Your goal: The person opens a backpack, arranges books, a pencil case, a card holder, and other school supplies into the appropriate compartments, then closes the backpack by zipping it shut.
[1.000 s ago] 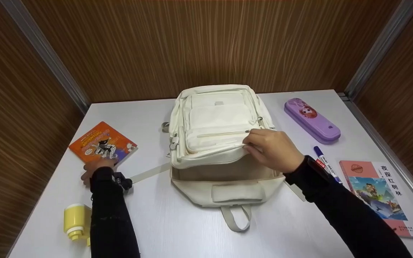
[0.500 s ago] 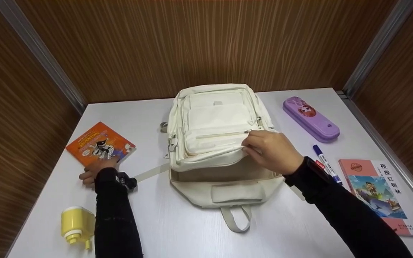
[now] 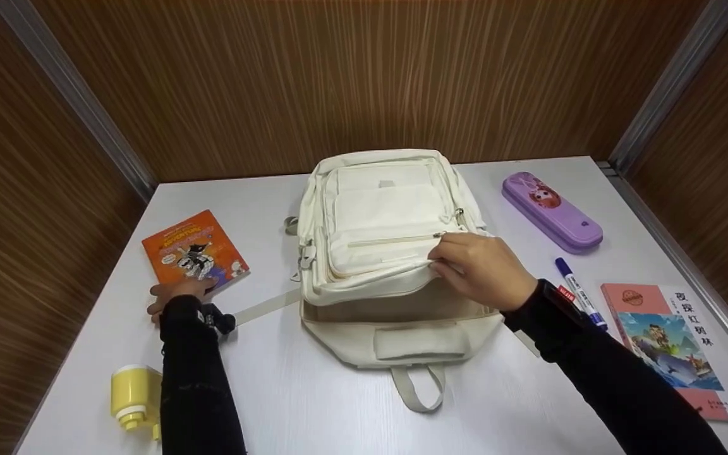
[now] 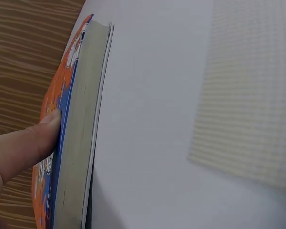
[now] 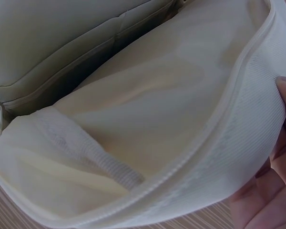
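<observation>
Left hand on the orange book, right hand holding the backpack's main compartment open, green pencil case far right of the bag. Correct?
Not quite: the pencil case is purple, not green, as the head view shows. The rest holds: the left hand grips the orange book, and the right hand holds the backpack open by the edge of its flap.

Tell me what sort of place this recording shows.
Probably a desk or study nook: a white table boxed in by wood-grain walls, with a cream backpack, a purple pencil case and an orange book on it.
</observation>
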The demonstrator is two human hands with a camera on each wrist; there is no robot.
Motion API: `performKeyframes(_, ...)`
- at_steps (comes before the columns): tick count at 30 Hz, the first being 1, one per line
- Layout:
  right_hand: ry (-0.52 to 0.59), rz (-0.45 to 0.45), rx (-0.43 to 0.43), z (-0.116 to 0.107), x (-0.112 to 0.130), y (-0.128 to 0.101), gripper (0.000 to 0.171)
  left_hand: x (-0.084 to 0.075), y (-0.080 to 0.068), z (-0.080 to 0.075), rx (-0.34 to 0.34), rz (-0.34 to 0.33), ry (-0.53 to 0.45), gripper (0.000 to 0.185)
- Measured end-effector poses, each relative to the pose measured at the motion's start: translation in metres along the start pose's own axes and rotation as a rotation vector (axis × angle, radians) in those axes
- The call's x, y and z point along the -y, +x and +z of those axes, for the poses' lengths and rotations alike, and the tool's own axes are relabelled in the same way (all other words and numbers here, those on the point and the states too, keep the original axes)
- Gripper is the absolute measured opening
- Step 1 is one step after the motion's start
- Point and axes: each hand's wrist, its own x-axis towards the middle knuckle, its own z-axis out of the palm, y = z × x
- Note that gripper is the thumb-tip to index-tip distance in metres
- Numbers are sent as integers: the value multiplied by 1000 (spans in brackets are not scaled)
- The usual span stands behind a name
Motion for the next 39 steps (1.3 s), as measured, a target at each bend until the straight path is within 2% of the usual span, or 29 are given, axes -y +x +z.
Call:
performKeyframes(4, 2, 11, 17, 1, 1, 0, 11, 7, 6, -1, 8, 5, -25, 106)
performKeyframes(7, 1, 18, 34, 1, 2, 1, 10, 13, 11, -3, -6, 33, -70, 101)
performKeyframes(10, -1, 26, 42, 1, 2, 1, 9, 14, 17, -3, 11, 54, -187, 92)
performKeyframes(13, -1, 43, 41, 0, 1, 2, 9, 10, 20, 1, 67, 43, -351, 83)
performKeyframes(16, 2, 61, 38, -1, 0, 3, 8, 0, 14, 4, 116, 41, -513, 76)
performKeyframes(18, 6, 71, 34, -2, -1, 4, 7, -7, 4, 4, 144, 68, -600, 74)
performKeyframes(21, 9, 88, 23, -4, -2, 6, 5, -18, -14, 5, 153, 149, -659, 68)
performKeyframes(24, 13, 107, 14, -5, -4, 9, 5, -26, -28, 7, 126, 252, -638, 61)
performKeyframes(27, 23, 126, 9, -5, -4, 12, 4, -29, -41, 8, 72, 389, -613, 51)
performKeyframes(30, 39, 144, 7, -4, -4, 14, 5, -30, -57, 9, 7, 522, -545, 42)
performKeyframes(32, 52, 157, 9, -3, -4, 14, 5, -29, -68, 9, -18, 577, -512, 40)
performKeyframes(36, 73, 181, 5, -3, -5, 15, 6, -25, -89, 10, -4, 617, -486, 40)
performKeyframes(39, 79, 192, -4, -3, -5, 16, 5, -20, -102, 12, 60, 618, -524, 41)
